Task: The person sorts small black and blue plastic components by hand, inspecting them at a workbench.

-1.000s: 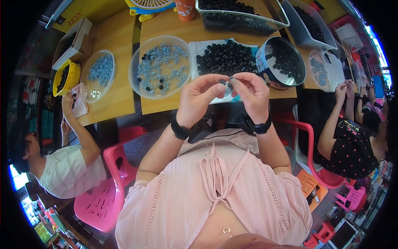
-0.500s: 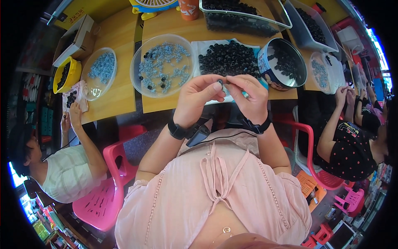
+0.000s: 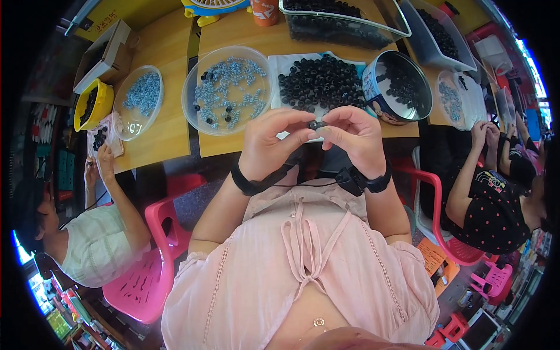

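Note:
Between the fingertips of both hands is a small black round part (image 3: 316,125), held just in front of the table edge. My left hand (image 3: 271,140) pinches it from one side, and my right hand (image 3: 357,139) pinches it from the other. Just beyond my fingers, a pile of similar black ring-like parts (image 3: 319,81) lies on a white cloth. Left of the pile stands a round clear tub (image 3: 188,93) of small pale-blue clear pieces, with a few black parts among them. To the right, a round tin (image 3: 371,93) holds more black parts.
Clear bins (image 3: 344,36) of black parts stand at the back. A yellow basket (image 3: 104,105) and another clear tub (image 3: 131,125) sit at the left. Co-workers sit on both sides, near pink chairs (image 3: 134,286). An orange cup (image 3: 265,13) stands at the far edge.
Both hands have turned and moved slightly lower, and their wrists have spread apart. The black part now shows more plainly between the fingertips of both hands.

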Available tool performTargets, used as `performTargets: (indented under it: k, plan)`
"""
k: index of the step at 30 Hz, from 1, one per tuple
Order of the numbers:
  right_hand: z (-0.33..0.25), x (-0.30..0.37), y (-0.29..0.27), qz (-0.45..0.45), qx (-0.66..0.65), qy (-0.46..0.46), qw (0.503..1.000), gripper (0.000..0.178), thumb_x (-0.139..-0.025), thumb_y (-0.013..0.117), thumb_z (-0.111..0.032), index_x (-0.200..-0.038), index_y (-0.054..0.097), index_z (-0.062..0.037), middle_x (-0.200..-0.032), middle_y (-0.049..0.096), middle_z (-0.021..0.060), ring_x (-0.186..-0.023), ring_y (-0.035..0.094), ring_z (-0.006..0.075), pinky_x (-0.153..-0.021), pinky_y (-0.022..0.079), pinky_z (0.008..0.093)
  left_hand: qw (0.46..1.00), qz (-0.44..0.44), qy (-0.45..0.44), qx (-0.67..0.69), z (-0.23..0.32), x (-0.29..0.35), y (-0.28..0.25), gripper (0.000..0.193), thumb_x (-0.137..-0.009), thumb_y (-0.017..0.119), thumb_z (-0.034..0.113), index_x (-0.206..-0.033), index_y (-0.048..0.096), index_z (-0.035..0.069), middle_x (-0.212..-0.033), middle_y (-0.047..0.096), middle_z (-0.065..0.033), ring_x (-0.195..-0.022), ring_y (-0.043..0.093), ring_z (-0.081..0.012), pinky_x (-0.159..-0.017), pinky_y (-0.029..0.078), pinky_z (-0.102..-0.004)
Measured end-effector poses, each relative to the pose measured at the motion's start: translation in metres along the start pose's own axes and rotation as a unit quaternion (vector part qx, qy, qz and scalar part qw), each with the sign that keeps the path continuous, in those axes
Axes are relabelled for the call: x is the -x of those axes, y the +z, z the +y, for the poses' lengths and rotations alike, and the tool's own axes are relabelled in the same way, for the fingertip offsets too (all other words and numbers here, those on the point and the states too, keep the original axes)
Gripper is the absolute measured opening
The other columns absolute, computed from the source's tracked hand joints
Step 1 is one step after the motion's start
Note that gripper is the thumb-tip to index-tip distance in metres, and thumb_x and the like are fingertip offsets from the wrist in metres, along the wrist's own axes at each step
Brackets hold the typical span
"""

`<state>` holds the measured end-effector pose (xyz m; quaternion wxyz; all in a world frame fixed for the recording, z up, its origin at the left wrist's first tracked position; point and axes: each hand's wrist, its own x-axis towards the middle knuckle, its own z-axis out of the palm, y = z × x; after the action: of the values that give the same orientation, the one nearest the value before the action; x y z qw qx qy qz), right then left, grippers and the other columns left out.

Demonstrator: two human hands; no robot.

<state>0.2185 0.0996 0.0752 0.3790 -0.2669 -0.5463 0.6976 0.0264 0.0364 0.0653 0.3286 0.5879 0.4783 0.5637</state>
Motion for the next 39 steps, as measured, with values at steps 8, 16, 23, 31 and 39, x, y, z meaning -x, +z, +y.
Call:
performTargets:
  k: [8,16,23,31,39]
  plan:
    - [-0.003,0.005,0.002,-0.006,0.018,-0.006,1.0,0.013,-0.086,0.072,0.002,-0.097,0.066,0.0026,-0.087,0.068,0.0078,-0.07,0.067,0.011,-0.062,0.054,0.021,0.988,-0.025,0.094,-0.119,0.01,-0.004,-0.007,0.028,-0.075,0.076,0.0,-0.102,0.07,0.004,-0.092,0.07,-0.0115,-0.08,0.068,-0.0252,-0.069,0.054,-0.0313]
    - [0.0,0.009,0.01,0.024,0.018,-0.008,1.0,0.013,-0.084,0.074,0.002,-0.095,0.067,0.0023,-0.086,0.069,0.0073,-0.071,0.066,0.0104,-0.062,0.054,0.0205,0.982,-0.022,0.121,-0.141,0.01,-0.002,-0.007,0.029,-0.074,0.074,-0.003,-0.102,0.07,0.004,-0.092,0.07,-0.0122,-0.081,0.068,-0.028,-0.069,0.054,-0.0331]
    - [-0.004,0.009,0.014,0.025,0.048,0.017,0.998,0.013,-0.083,0.074,0.003,-0.093,0.067,0.0023,-0.086,0.068,0.0067,-0.07,0.066,0.0099,-0.062,0.054,0.0202,0.977,-0.027,0.131,-0.166,0.012,-0.001,-0.008,0.029,-0.074,0.073,-0.004,-0.102,0.069,0.003,-0.092,0.069,-0.0126,-0.081,0.068,-0.0285,-0.069,0.055,-0.0337]
    - [0.0,0.012,0.005,-0.016,-0.017,0.036,0.999,0.012,-0.086,0.071,0.002,-0.096,0.064,0.0028,-0.091,0.066,0.0082,-0.073,0.067,0.0148,-0.064,0.058,0.0272,0.975,-0.026,0.141,-0.168,0.015,0.002,-0.006,0.03,-0.074,0.074,-0.002,-0.103,0.069,0.004,-0.093,0.069,-0.0125,-0.081,0.067,-0.0283,-0.069,0.055,-0.0337]
    - [0.0,0.016,0.011,-0.075,-0.113,0.141,0.981,0.026,-0.092,0.068,-0.011,-0.114,0.063,0.0041,-0.091,0.069,0.0095,-0.07,0.065,0.0116,-0.064,0.056,0.0251,0.97,-0.066,0.179,-0.149,0.022,0.007,-0.014,0.032,-0.073,0.076,0.0,-0.104,0.07,0.002,-0.088,0.066,-0.0108,-0.078,0.065,-0.0268,-0.066,0.053,-0.0323]
